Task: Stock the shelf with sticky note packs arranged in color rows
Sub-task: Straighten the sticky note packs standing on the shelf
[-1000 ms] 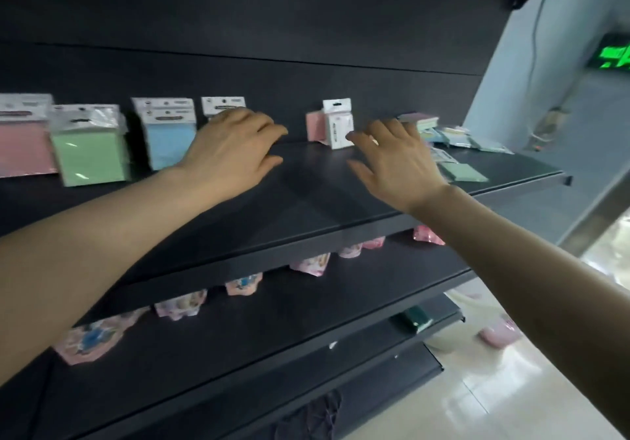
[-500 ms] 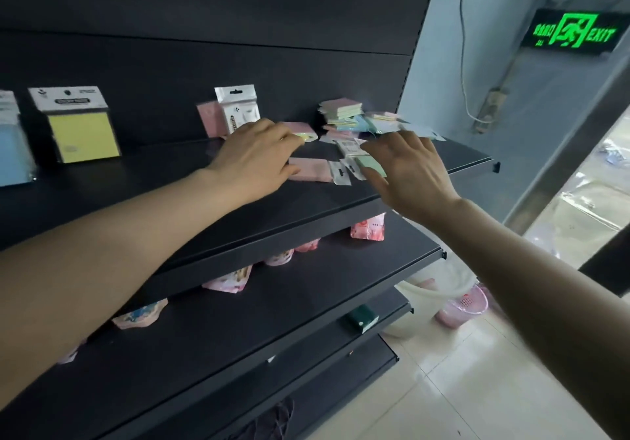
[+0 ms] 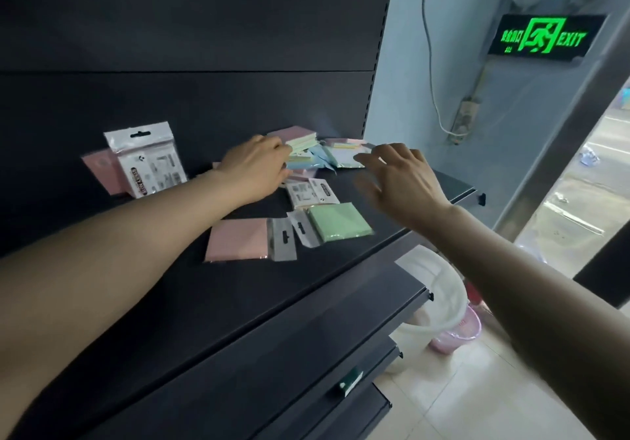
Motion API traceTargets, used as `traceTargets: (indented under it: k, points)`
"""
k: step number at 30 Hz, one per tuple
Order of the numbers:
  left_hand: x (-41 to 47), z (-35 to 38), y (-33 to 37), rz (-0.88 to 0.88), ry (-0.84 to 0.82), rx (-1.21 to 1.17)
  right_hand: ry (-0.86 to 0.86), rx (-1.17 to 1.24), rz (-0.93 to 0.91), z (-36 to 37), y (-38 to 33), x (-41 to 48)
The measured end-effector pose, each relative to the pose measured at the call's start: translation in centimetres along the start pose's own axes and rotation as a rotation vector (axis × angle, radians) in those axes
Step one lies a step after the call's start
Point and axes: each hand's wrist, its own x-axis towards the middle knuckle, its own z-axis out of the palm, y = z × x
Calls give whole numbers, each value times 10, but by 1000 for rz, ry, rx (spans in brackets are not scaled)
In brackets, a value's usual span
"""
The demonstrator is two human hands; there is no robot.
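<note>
The shelf (image 3: 456, 185) carries loose sticky note packs.

1. At far left, a pink pack (image 3: 99, 174) stands against the back panel. A white-backed pack (image 3: 146, 160) leans upright in front of it, overlapping it.
2. The left hand (image 3: 254, 167) reaches into the pile of packs (image 3: 301, 148) at the rear of the shelf. Its fingertips are hidden among the packs, so whether it grips one cannot be determined.
3. Nearer the front edge, a flat pink pack (image 3: 238, 240) lies beside a green pack (image 3: 337, 223). A face-down pack (image 3: 312, 192) lies just behind the green one.
4. The right hand (image 3: 399, 180) hovers above the shelf with fingers spread, holding nothing, near the pile.
5. On the floor at right stand a white bucket (image 3: 433, 289) and a pink basket (image 3: 456, 334).
</note>
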Motion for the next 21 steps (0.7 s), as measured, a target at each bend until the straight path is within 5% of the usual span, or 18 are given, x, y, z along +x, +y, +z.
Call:
traceTargets:
  k: [11,21]
  points:
    - [113,46,-11,-246,-159,-148,-145,178,61,69,76,65]
    - [108,38,4,-319,-83,-158,-305,400,-184,129,95,148]
